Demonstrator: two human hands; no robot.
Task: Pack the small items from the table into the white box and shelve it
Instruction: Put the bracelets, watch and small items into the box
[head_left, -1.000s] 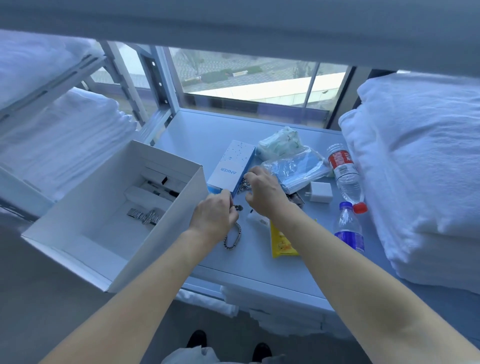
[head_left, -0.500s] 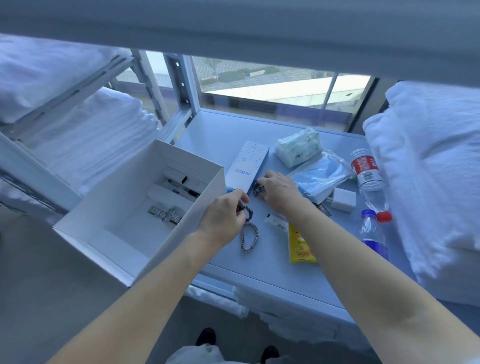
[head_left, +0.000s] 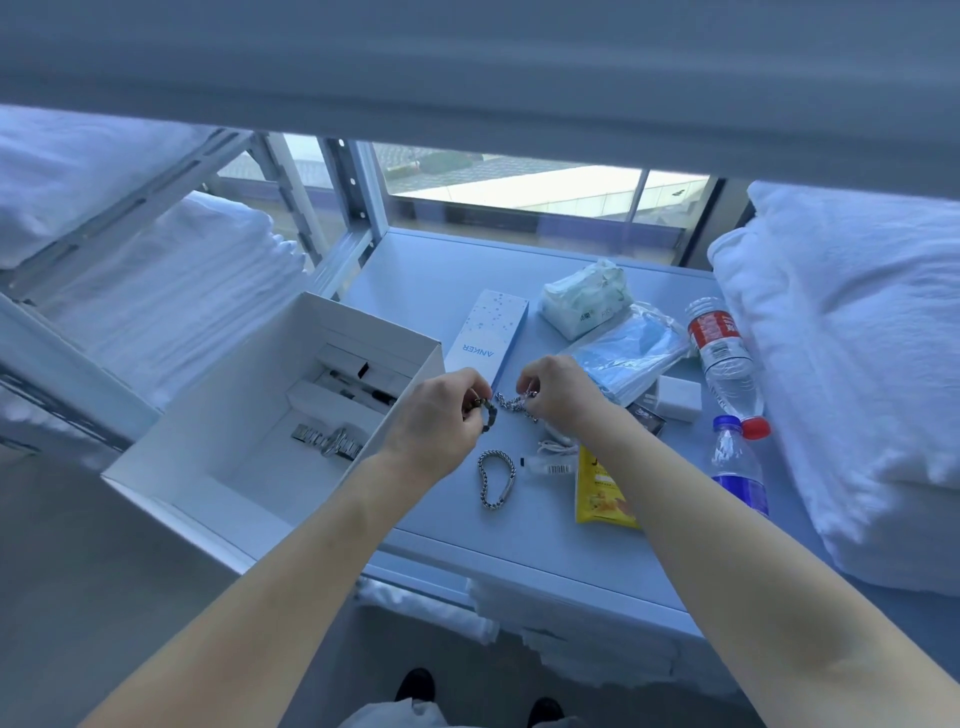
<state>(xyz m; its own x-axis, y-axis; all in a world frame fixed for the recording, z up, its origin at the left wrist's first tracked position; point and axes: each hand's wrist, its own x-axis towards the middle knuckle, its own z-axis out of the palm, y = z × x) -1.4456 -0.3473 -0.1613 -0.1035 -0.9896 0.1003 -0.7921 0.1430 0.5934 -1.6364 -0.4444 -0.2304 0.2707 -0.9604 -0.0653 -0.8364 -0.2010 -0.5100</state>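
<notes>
Above the table (head_left: 426, 270), the left hand (head_left: 436, 421) pinches a dark bead bracelet (head_left: 488, 415); the right hand (head_left: 558, 392) pinches a silver chain (head_left: 511, 401), right of the white box (head_left: 218, 415).

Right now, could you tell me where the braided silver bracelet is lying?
In the head view, the braided silver bracelet lies on the table, below both hands, between the white box and the yellow packet.

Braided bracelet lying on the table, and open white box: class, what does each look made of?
Braided silver bracelet: likely metal, shiny, with bright glints on its woven links. Open white box: probably matte cardboard, with thin, flat walls and crisp folded edges.
</notes>
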